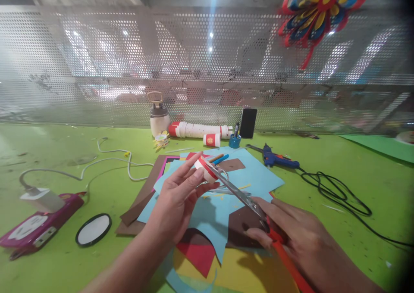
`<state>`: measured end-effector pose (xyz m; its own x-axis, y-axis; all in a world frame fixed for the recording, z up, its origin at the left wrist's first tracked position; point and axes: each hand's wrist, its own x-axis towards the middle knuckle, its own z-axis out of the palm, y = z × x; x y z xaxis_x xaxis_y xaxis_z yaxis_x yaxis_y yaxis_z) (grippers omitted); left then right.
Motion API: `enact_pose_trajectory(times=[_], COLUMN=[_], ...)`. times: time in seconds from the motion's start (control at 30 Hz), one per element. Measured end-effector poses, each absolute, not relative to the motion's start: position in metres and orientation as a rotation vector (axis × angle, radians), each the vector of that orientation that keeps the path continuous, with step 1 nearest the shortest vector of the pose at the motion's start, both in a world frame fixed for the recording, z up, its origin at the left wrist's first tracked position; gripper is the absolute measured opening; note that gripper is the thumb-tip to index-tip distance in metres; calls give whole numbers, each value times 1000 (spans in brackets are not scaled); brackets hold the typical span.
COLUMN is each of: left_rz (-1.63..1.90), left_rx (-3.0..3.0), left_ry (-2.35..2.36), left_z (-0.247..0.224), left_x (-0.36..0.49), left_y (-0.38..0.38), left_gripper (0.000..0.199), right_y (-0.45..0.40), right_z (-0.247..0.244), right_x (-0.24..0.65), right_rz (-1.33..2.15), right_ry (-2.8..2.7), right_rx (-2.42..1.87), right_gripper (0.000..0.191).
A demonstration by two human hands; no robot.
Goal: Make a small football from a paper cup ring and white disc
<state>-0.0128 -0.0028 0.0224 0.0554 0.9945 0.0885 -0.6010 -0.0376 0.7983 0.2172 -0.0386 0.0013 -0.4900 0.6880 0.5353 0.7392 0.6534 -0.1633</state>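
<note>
In open air above paper (pixel 208 217), scissors (pixel 238 193) meet a cup's (pixel 211 176) edge.

Cup piece (pixel 210 176) above papers (pixel 207 217), glue gun (pixel 280 159) right, power strip (pixel 36 229) left

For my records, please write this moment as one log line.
left hand: holding red-and-white piece | right hand: holding scissors, blades at piece | below: blue paper

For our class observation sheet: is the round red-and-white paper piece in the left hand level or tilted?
Tilted: the paper piece in the left hand has a red band sloping down to the right.
</note>
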Motion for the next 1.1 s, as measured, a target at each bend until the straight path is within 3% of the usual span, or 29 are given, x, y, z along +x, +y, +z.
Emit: enact_pose_trajectory(times=[1.1], left_rz=[1470], left_rx=[855], left_ry=[746], left_z=[22], left_x=[-12], left_y=[-3], left_gripper=[44], right_y=[-37], right_z=[8], right_x=[217], right_rz=[-103], right_ry=[-2315], right_rx=[-1093], right_gripper=[38])
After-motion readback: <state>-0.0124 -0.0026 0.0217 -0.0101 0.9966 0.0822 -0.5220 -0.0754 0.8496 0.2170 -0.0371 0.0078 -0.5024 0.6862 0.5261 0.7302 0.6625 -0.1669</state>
